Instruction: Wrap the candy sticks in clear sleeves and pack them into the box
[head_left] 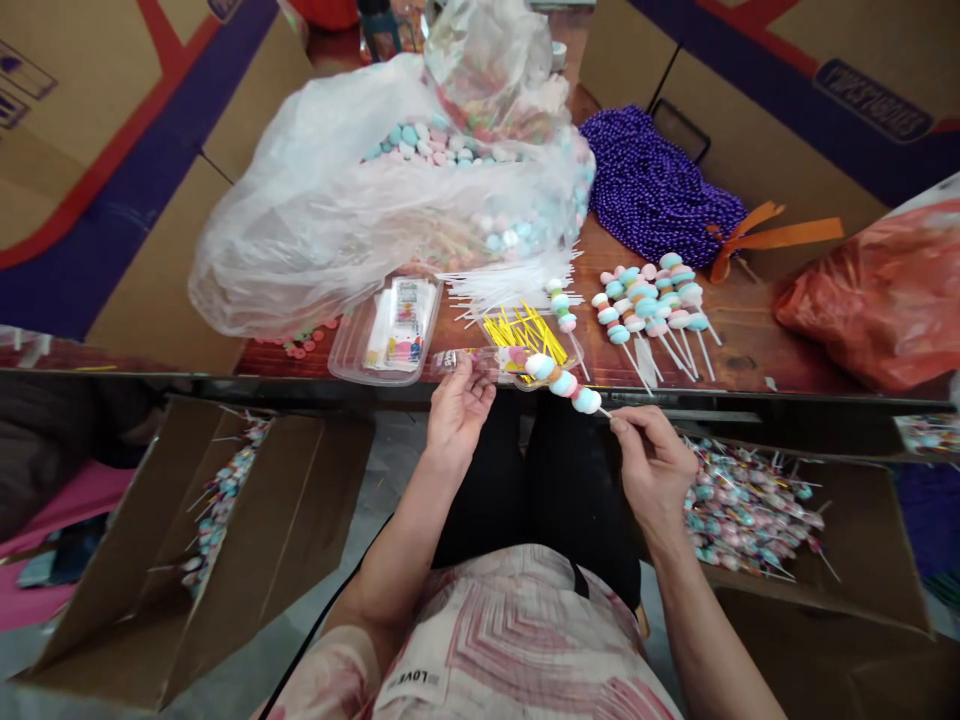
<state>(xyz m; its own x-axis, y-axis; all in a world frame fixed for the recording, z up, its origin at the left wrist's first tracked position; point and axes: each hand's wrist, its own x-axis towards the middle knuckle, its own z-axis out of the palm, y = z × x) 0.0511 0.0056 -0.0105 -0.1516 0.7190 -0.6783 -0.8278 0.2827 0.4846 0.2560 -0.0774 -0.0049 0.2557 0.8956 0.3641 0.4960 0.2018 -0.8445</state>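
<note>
Candy skewer [562,384] spanned the hands near the table [739,350] edge — right hand [652,440] pinching its stick [606,412], left hand [457,405] half-curled holding a clear wrapper [448,358] — where a snag could have torn it, a slack pinch dropped the skewer.

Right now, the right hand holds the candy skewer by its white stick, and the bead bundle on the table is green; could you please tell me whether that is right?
Not quite: the head view shows the bead bundle is purple. The right hand does hold the candy skewer by its white stick.
</note>
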